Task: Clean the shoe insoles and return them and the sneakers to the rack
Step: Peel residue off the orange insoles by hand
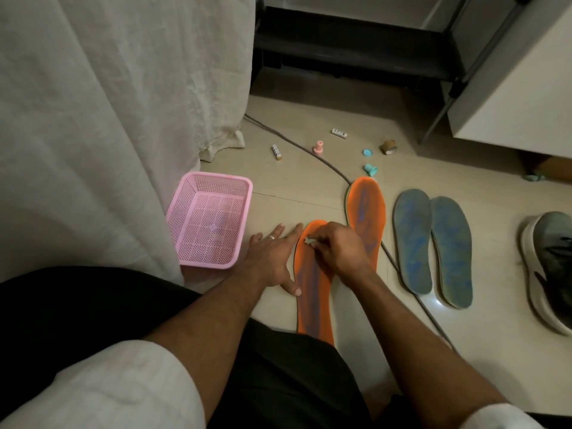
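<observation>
Pink basket, batteries, curtain

Legible text: none. Two small white cylinders on the floor, one near the pink basket's far side and one farther back, carry dark printed marks, too small and blurred to read. The sneaker at the right edge bears a dark side marking, with no letters or brand name discernible.
</observation>
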